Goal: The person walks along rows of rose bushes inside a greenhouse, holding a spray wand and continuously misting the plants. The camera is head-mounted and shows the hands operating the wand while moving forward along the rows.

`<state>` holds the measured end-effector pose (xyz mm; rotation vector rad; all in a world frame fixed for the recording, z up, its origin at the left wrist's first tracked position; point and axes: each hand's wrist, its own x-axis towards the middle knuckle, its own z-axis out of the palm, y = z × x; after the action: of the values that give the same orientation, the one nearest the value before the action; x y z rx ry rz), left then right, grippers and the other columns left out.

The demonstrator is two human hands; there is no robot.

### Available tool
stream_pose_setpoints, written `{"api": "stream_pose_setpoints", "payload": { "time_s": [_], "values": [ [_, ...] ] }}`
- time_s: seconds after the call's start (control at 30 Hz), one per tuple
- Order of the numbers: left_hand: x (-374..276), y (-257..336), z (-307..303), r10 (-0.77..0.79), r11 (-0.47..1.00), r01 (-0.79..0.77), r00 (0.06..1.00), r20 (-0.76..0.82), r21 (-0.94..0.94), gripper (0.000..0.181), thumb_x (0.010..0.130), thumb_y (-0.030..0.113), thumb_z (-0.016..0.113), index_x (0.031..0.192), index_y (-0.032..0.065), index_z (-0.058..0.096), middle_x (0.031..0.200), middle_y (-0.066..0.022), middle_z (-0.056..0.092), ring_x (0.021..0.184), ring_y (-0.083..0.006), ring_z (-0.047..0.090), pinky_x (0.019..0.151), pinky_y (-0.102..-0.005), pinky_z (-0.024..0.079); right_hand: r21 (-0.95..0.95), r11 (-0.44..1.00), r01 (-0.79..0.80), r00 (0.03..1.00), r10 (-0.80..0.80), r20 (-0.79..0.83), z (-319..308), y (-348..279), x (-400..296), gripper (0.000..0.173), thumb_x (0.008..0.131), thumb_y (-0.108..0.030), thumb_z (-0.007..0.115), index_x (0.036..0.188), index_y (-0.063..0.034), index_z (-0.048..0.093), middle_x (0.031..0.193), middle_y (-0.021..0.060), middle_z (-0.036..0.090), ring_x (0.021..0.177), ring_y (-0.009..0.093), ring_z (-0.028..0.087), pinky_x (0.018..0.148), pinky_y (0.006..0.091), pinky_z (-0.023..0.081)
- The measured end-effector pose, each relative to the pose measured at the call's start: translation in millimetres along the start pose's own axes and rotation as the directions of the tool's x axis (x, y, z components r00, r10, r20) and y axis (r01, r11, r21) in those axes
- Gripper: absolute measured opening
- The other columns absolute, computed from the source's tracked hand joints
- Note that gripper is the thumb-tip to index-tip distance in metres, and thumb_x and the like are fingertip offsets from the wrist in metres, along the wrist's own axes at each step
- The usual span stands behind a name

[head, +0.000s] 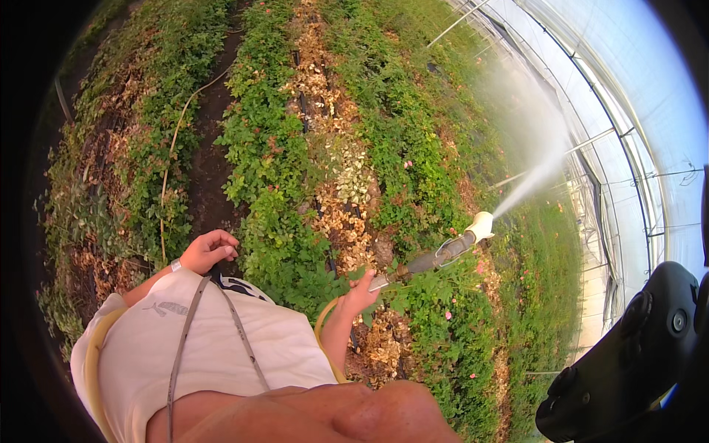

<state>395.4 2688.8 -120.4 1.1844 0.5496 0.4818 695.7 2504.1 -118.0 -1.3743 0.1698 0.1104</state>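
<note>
My right hand [360, 293] grips the handle of a spray gun [426, 261] with a grey barrel and a cream nozzle head [481, 226]. A white spray jet [532, 171] fans out from the nozzle towards the upper right, over the plants. A yellow hose [324, 318] curves beside my right forearm; another yellow stretch [94, 354] passes over my left shoulder. My left hand [207, 250] hovers in front of my white shirt [221, 332], fingers loosely curled, with nothing visible in it. A bracelet [176, 264] circles that wrist.
Rows of leafy rose bushes [266, 149] with some pink flowers [408, 165] stretch ahead. Dry brown leaves [338, 221] and dark drip lines lie between them. A thin hose [174, 138] runs along a bare soil path [210, 166]. Greenhouse film and frame [615, 122] rise at right.
</note>
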Motion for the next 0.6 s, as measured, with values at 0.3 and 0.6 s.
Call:
{"api": "stream_pose_setpoints", "payload": {
  "time_s": [0.3,0.6],
  "values": [
    [131,48,16,0.002,1.000,-0.003,0.995,0.096,0.014,0.017,0.092,0.007,0.053,0.108,0.0013,0.055,0.091,-0.0059,0.063,0.082,-0.0103,0.058,0.076,-0.0254,0.048,-0.037,0.992,-0.124,0.971,0.129,0.202,104,17,42,0.030,0.088,-0.027,0.066,0.103,-0.0069,0.049,0.062,-0.0022,0.039,0.052,0.008,0.038,0.046,0.0261,0.037],
    [227,71,-30,-0.018,0.996,0.001,0.983,0.182,0.094,0.020,0.092,0.008,0.054,0.111,0.0028,0.054,0.099,-0.0047,0.062,0.086,-0.0097,0.058,0.078,-0.0260,0.048,-0.294,0.956,0.017,0.892,0.118,0.436,181,56,39,0.028,0.085,-0.031,0.069,0.085,-0.0095,0.051,0.068,-0.0045,0.046,0.057,0.007,0.041,0.052,0.0247,0.036]
  ]
}}
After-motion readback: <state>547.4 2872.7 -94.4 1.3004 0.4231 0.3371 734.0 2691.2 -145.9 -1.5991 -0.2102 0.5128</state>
